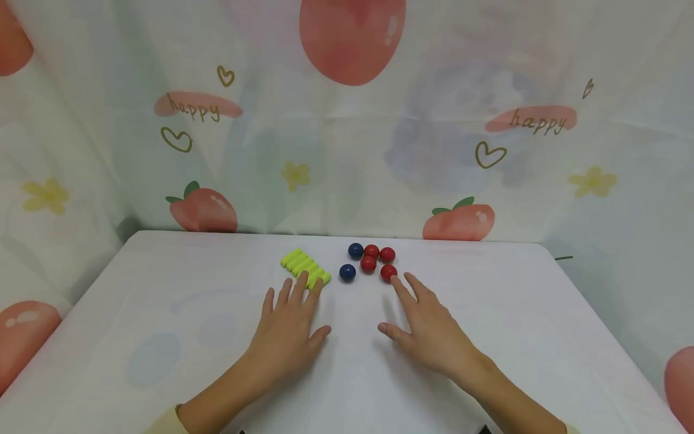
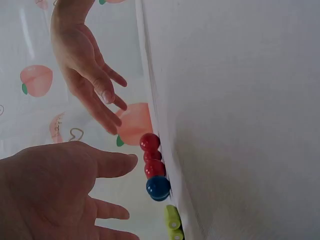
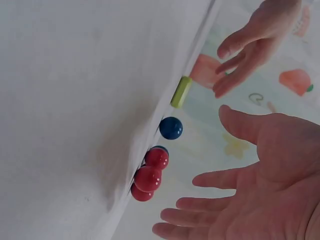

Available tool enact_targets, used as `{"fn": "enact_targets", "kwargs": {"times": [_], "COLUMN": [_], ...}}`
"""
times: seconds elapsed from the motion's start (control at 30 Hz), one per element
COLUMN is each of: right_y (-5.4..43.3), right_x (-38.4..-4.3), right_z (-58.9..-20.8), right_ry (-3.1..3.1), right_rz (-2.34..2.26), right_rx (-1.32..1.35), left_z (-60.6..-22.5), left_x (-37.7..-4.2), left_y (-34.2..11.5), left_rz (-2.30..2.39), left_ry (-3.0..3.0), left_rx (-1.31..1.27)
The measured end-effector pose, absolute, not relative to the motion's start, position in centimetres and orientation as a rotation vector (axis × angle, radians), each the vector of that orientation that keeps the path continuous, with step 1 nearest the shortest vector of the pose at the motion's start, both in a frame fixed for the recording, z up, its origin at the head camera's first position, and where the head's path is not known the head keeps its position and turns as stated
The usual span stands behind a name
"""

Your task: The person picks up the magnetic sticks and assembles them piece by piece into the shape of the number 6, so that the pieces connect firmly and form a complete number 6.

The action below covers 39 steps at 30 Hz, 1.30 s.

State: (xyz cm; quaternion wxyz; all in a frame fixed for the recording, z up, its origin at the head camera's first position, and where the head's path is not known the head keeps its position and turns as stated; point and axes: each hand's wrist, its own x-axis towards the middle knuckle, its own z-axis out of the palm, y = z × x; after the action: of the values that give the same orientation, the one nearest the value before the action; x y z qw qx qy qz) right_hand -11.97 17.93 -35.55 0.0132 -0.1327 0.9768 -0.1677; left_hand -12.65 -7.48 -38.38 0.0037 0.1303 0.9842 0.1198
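Note:
My left hand (image 1: 286, 334), fingers spread and straight, hovers over the table in front of a slanted row of short yellow-green sticks (image 1: 305, 265). In the head view its fingertips overlap the row's near end, but the left wrist view shows a gap between that hand (image 2: 55, 192) and the things. Opposite it, the right hand (image 1: 431, 334) is also spread and holds nothing. Its index fingertip appears close to the nearest red ball (image 1: 388, 273); the right wrist view shows the fingers apart from the red balls (image 3: 148, 178). Two dark blue balls (image 1: 347, 273) lie between the sticks and the several red balls.
All the small things lie toward the back of a white-covered table (image 1: 347, 374). Behind it hangs a pale curtain (image 1: 347, 132) printed with fruit, hearts, flowers and the word "happy". The curtain also runs along both sides.

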Motion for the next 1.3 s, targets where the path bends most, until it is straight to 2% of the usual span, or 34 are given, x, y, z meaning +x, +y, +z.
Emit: {"fn": "enact_targets", "kwargs": {"times": [0.27, 0.73, 1.3], "right_y": [18.3, 18.3, 18.9], "right_x": [-14.7, -18.8, -21.0], "right_z": [-35.6, -35.4, -36.6], "right_ry": [3.039, 2.959, 2.894], "right_rz": [-0.642, -0.847, -0.826], "right_rx": [-0.367, -0.233, -0.18], "left_z": [-38.0, -37.7, -38.4], "left_x": [-14.9, -18.4, -20.3], "left_y": [-7.3, -7.0, -6.4], "left_rz": [0.502, 0.733, 0.714], "left_ry": [3.18, 3.109, 3.111], "left_rx": [0.437, 0.319, 0.264]}}
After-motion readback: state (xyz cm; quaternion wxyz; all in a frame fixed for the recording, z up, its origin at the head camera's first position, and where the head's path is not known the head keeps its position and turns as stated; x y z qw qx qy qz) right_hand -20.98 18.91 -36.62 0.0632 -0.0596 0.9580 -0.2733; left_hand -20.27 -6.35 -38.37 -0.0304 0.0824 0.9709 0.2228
